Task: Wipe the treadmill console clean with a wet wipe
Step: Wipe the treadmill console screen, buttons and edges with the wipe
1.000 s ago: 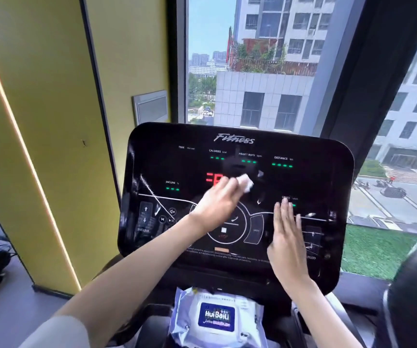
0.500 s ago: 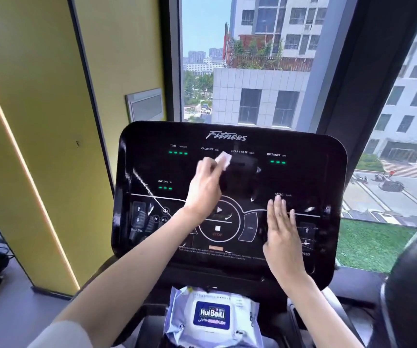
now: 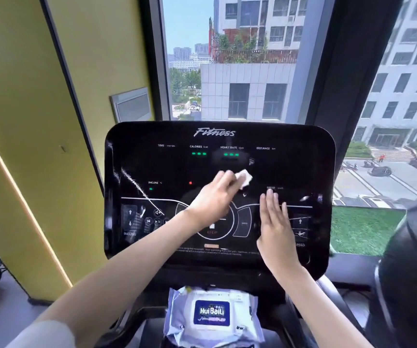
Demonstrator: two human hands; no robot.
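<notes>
View: head camera, looking forward and down; the only view.
Console [image 3: 292,169]: black glossy panel, upright in front of a window [image 3: 247,71]; green readout lights lit along the top.
Left hand [image 3: 212,199]: reaches up across the middle of the console; its fingers [image 3: 227,178] are curled and pinch the wipe against the glass.
Wipe [image 3: 245,178]: small white wad, at the centre of the console, below the HEART RATE label, touching the panel.
Right hand [image 3: 276,232]: lies flat on the lower right of the console, beside the SPEED buttons; fingers [image 3: 270,204] straight and close together, holding nothing, apparently bracing the panel.
Pack [image 3: 212,315]: wet-wipe pack on the ledge below the console, well apart from both hands.
Streak [image 3: 137,184]: pale diagonal line on the left of the panel; smear or glare, cannot tell.
Step in hand: wiping, with the middle of the panel under the wad.
Progress: judged part-way; the left side and the edges look unreached.
Next move calls for: steady pressure, overlapping strokes towards the left side and the button rows, a light touch over the keys, and lifting the right hand so the patch beneath it gets wiped.
</notes>
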